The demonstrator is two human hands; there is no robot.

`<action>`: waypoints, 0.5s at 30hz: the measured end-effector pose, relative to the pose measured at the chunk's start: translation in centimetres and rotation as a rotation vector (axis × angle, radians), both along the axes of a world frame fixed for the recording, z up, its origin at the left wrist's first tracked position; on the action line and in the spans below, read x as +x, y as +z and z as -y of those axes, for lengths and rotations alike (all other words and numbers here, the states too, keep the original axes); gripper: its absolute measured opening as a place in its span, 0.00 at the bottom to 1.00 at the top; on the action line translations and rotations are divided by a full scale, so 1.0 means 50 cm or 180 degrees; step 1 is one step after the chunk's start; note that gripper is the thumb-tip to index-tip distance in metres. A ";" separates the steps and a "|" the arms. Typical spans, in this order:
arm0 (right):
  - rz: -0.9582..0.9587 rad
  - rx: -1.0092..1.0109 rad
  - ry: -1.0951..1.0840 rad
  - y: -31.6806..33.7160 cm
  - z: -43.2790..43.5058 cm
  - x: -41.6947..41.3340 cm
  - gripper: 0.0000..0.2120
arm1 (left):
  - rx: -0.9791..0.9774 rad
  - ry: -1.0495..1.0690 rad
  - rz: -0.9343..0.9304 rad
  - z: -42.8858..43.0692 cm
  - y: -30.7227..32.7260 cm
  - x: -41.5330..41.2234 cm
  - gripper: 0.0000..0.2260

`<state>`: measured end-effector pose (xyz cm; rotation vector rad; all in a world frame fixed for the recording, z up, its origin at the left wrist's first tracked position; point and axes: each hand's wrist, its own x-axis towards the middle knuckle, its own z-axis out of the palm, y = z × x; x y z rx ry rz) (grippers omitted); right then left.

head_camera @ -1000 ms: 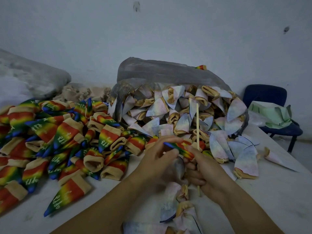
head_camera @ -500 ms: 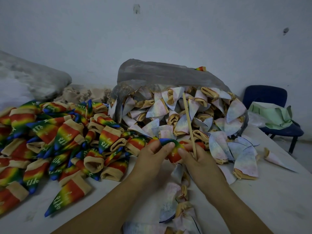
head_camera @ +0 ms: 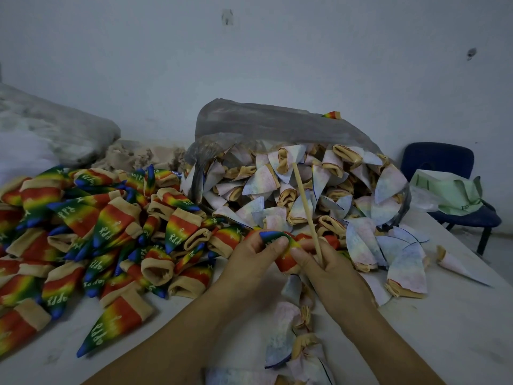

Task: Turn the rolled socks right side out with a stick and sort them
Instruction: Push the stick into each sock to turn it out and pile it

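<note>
Stick (head_camera: 306, 212) leaned left | rainbow sock (head_camera: 277, 241) pinched between left grip (head_camera: 249, 263) and stick-holding right grip (head_camera: 331, 272)

A plain sock workshop; rainbow socks (head_camera: 111, 226) heaped on a worktable (head_camera: 444, 329); a plastic sack (head_camera: 263, 123) brimming.

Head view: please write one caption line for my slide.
The left hand and right hand grip a rainbow sock; the right also holds the stick, before a bag of pale socks.

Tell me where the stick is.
Head view, centre-right: the stick stands tilted in the right hand, before the pale socks in the plastic bag.
</note>
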<state>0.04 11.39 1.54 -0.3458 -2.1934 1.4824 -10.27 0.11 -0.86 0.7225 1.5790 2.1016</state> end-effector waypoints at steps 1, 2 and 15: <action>-0.0002 -0.0061 0.0006 -0.001 0.000 0.002 0.06 | 0.0013 0.0028 0.0084 -0.001 -0.002 -0.003 0.19; -0.0007 -0.0120 0.0019 -0.003 -0.002 0.002 0.06 | 0.0028 0.0062 0.0157 -0.002 -0.003 -0.006 0.21; 0.0087 0.0719 -0.0108 -0.021 -0.019 -0.011 0.11 | 0.0880 -0.0265 0.1277 -0.012 0.001 -0.011 0.13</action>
